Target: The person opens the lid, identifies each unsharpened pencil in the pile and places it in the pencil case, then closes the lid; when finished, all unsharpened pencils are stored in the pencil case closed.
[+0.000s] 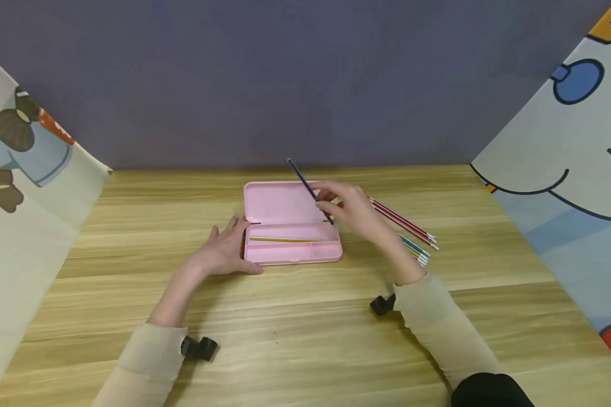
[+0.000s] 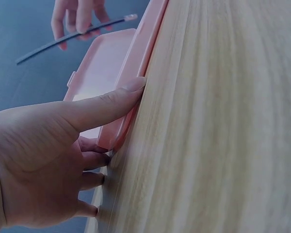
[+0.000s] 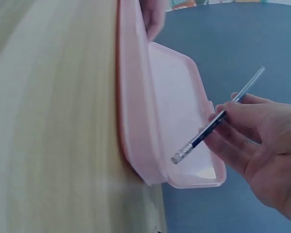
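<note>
A pink pencil case (image 1: 292, 262) lies opened flat on the table, its lid (image 1: 277, 202) folded back toward the wall. One yellow pencil (image 1: 280, 239) rests in its long compartment. My right hand (image 1: 353, 209) pinches a dark blue pencil (image 1: 301, 178) between thumb and fingers, tilted above the lid and the case's right end. In the right wrist view the eraser end of this pencil (image 3: 213, 124) points down toward the case. My left hand (image 1: 221, 249) rests against the case's left end, fingers spread, with the thumb (image 2: 111, 104) along its front edge.
To the right of the case lie red pencils (image 1: 404, 220), with green pencils (image 1: 412, 246) and a yellow one just nearer, partly behind my right forearm. A grey wall (image 1: 285, 85) closes off the back of the wooden table (image 1: 295, 339); printed panels stand at both sides.
</note>
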A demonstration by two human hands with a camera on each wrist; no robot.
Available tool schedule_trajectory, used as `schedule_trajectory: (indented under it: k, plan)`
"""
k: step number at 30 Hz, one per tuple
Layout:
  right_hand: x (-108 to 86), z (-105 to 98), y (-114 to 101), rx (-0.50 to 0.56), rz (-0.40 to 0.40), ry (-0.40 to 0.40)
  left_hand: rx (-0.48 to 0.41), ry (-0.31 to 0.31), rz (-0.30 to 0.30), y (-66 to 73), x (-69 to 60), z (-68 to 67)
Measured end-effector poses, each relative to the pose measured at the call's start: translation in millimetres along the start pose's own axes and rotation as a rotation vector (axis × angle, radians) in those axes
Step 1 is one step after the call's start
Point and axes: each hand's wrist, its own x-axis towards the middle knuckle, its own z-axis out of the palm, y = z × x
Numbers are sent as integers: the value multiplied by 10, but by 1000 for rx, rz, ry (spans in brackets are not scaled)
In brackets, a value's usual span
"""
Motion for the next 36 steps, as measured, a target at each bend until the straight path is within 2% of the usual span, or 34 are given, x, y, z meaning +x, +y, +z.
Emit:
schedule_trajectory:
  k: [5,11,25,29,33,36]
  plan:
    - [46,175,4,-74,-16,-135,7,-3,-8,-1,16,11]
    - [38,249,18,-191,-51,-236,4,1,-10,-5,12,-2]
    - [-32,308,59,-294,-24,-365,1,-1,-3,-21,14,6]
    - [-50,210,77,-249,-26,-356,0,2,-2,-30,11,2]
    - [-106,7,138,-147,-10,-287,2,3,-1,-30,8,7]
    - [-164,-161,209,-66,41,-241,1,2,-1,-29,9,12]
